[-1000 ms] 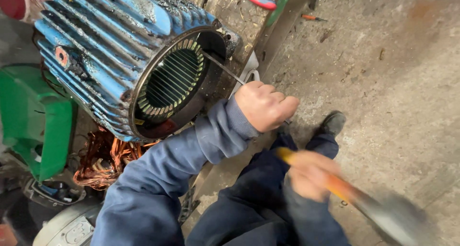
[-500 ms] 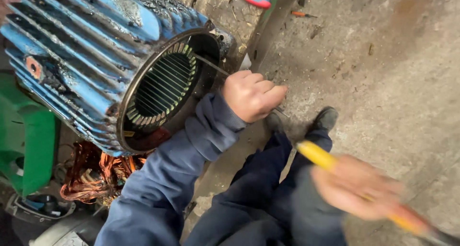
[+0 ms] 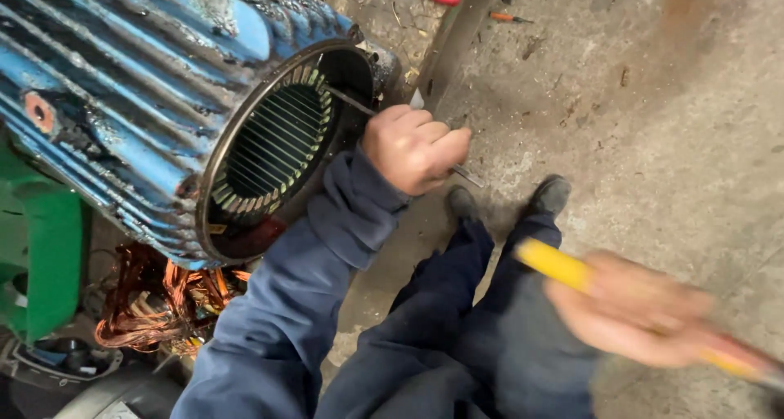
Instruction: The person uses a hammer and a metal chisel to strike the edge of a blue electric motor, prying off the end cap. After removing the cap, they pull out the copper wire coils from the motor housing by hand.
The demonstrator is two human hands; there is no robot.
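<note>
Now fisted, left hand (image 3: 415, 148) grips thin metal rod (image 3: 349, 102), tip at the mouth of the blue motor stator housing (image 3: 163, 100) | right hand (image 3: 641, 317), blurred, clasps yellow-handled hammer (image 3: 563, 265); it has swung low-right since a second ago, suggesting another blow | left arm extended, copper windings (image 3: 163, 305) beneath housing.

Right hand (image 3: 641, 317) motion-blurred; finger outlines lost. Yellow-handled tool (image 3: 563, 265) smeared, its far end cut off at the right edge. Thin metal rod (image 3: 349, 102) mostly hidden inside the left hand (image 3: 412, 148). Blue motor housing (image 3: 122, 100) cropped top and left. Copper wire tangle (image 3: 159, 300) partly hidden beneath the housing.
</note>
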